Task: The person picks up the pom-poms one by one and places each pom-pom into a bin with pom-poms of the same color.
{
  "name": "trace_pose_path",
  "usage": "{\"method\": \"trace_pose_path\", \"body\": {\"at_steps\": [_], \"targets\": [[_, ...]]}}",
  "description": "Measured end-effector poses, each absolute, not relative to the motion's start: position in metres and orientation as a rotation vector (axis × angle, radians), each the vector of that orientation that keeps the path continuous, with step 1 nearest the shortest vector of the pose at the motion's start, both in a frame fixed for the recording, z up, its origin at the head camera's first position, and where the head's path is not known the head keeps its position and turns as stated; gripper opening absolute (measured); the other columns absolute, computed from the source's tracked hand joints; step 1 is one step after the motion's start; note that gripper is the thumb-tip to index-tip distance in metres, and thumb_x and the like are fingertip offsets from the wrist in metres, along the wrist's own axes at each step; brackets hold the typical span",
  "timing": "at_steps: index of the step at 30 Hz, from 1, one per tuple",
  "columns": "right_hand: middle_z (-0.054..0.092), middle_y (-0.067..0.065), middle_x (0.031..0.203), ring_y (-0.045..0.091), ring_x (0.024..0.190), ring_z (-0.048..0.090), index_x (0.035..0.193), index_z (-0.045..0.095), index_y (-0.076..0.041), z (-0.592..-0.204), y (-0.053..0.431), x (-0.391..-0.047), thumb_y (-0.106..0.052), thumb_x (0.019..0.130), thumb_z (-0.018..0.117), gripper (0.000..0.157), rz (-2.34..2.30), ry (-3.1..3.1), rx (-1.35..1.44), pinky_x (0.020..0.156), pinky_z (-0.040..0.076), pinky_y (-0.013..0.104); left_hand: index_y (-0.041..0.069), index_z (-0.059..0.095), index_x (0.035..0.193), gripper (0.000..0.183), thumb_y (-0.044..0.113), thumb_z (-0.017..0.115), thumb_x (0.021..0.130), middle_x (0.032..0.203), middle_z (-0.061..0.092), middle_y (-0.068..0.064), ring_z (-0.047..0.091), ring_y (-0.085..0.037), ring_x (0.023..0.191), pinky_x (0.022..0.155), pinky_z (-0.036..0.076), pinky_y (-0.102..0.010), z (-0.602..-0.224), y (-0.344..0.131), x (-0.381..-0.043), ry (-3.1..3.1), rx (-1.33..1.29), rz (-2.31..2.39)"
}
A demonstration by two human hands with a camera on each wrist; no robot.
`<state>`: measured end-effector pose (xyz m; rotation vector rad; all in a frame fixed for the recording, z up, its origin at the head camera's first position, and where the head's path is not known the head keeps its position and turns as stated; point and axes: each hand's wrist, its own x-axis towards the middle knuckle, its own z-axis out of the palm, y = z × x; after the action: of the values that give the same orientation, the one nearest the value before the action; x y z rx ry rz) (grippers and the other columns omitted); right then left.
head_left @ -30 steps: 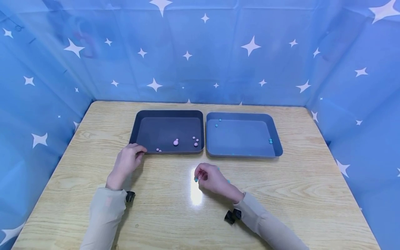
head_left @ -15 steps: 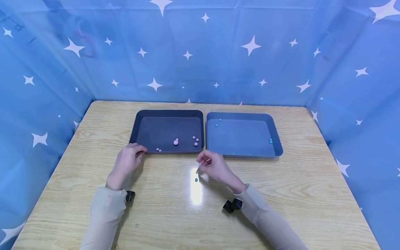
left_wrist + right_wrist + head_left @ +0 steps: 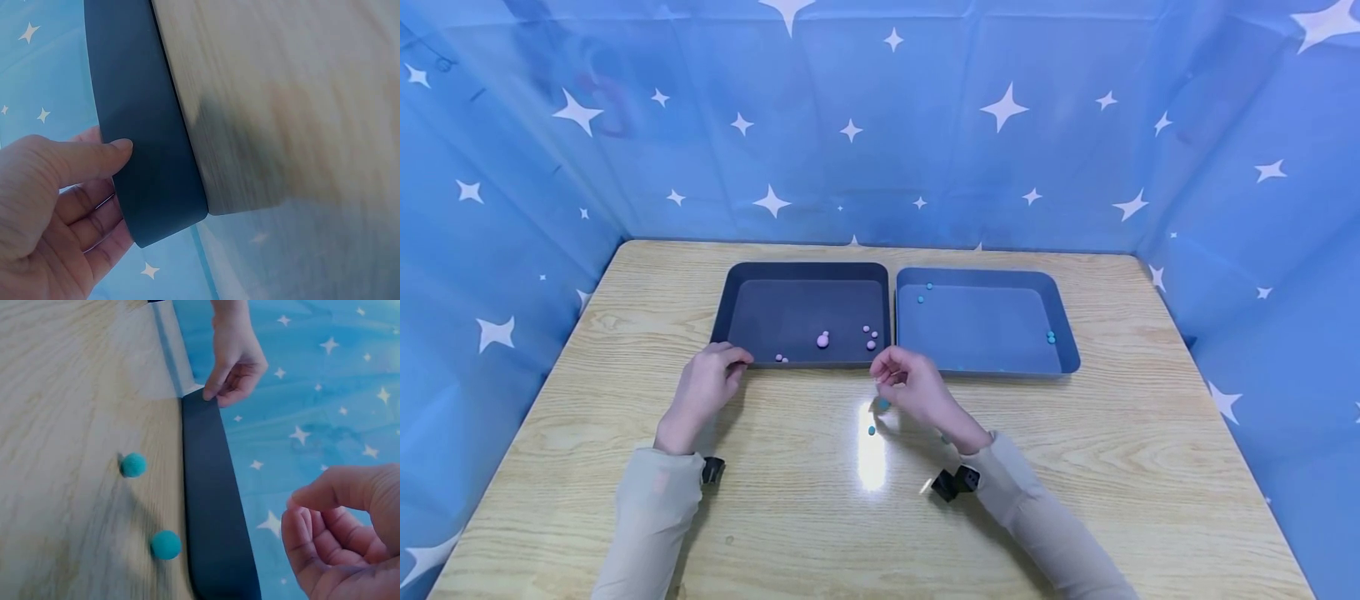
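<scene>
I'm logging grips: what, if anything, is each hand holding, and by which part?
The left hand pinches the dark tray by the top edge at its near left corner. Whether the right hand pinches anything tiny cannot be told.

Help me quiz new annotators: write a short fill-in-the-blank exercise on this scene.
The hand pinching the dark tray is the person's ____ one.
In the head view, the blue tray stands to the dark tray's ____.
The balls inside the dark tray are ____, not teal.
The star-patterned backdrop is mainly ____.
Missing words: left; right; pink; blue.
</scene>
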<state>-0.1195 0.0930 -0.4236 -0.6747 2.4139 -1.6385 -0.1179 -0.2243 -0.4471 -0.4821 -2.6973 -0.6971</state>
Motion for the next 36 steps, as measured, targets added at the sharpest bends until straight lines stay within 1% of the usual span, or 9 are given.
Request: {"method": "trace_pose_path", "body": {"at_steps": [5,11,13,19,20,28,36], "targets": [[0.062,0.018,0.088,0.023,0.079,0.059,0.092,0.060,0.006,-0.418,0.091,-0.122,0.014,0.075,0.057,0.019,-1.632,2.419,-0.670,0.070,0.051,0.025,0.000,0.071,0.083,0.016,-0.012,0.067,0.074,0.080,0.065,-0.013,0.061,-0.031,0.077,0.063,0.051,-0.044,-0.447,-0.224,-0.118,-2.708,-0.474,-0.699],[0.062,0.018,0.089,0.020,0.078,0.058,0.091,0.060,0.003,-0.413,0.087,-0.127,0.013,0.077,0.057,0.018,-1.647,2.427,-0.663,0.070,0.051,0.025,0.001,0.071,0.083,0.016,-0.012,0.067,0.074,0.080,0.065,-0.012,0.061,-0.031,0.077,0.064,0.050,-0.044,-0.447,-0.224,-0.117,-2.714,-0.468,-0.697],[0.062,0.020,0.089,0.020,0.078,0.057,0.091,0.060,0.003,-0.406,0.085,-0.127,0.013,0.077,0.057,0.017,-1.655,2.424,-0.665,0.070,0.050,0.026,0.001,0.071,0.083,0.016,-0.012,0.067,0.074,0.080,0.065,-0.012,0.061,-0.031,0.077,0.064,0.050,-0.044,-0.447,-0.224,-0.118,-2.713,-0.469,-0.696],[0.062,0.014,0.087,0.019,0.077,0.057,0.091,0.061,0.002,-0.403,0.080,-0.133,0.011,0.079,0.059,0.016,-1.680,2.424,-0.677,0.068,0.049,0.026,0.001,0.070,0.082,0.016,-0.012,0.067,0.073,0.080,0.065,-0.012,0.061,-0.031,0.076,0.063,0.050,-0.044,-0.448,-0.224,-0.118,-2.700,-0.473,-0.694],[0.063,0.013,0.087,0.018,0.076,0.057,0.091,0.061,0.001,-0.407,0.080,-0.137,0.011,0.079,0.060,0.016,-1.688,2.420,-0.679,0.068,0.049,0.025,0.001,0.070,0.082,0.016,-0.012,0.067,0.073,0.080,0.065,-0.012,0.061,-0.031,0.076,0.062,0.050,-0.044,-0.448,-0.224,-0.118,-2.699,-0.474,-0.694],[0.061,0.017,0.092,0.020,0.079,0.058,0.095,0.060,0.002,-0.400,0.075,-0.144,0.007,0.082,0.060,0.014,-1.727,2.328,-0.595,0.071,0.050,0.026,0.001,0.071,0.082,0.016,-0.012,0.068,0.073,0.079,0.065,-0.012,0.061,-0.031,0.076,0.062,0.051,-0.044,-0.448,-0.224,-0.118,-2.692,-0.475,-0.701],[0.061,0.019,0.090,0.019,0.078,0.056,0.094,0.059,0.003,-0.399,0.069,-0.156,0.008,0.082,0.061,0.013,-1.794,2.267,-0.552,0.069,0.048,0.024,0.001,0.071,0.082,0.016,-0.012,0.068,0.073,0.079,0.065,-0.012,0.061,-0.031,0.076,0.062,0.051,-0.044,-0.447,-0.224,-0.118,-2.689,-0.477,-0.701]]}}
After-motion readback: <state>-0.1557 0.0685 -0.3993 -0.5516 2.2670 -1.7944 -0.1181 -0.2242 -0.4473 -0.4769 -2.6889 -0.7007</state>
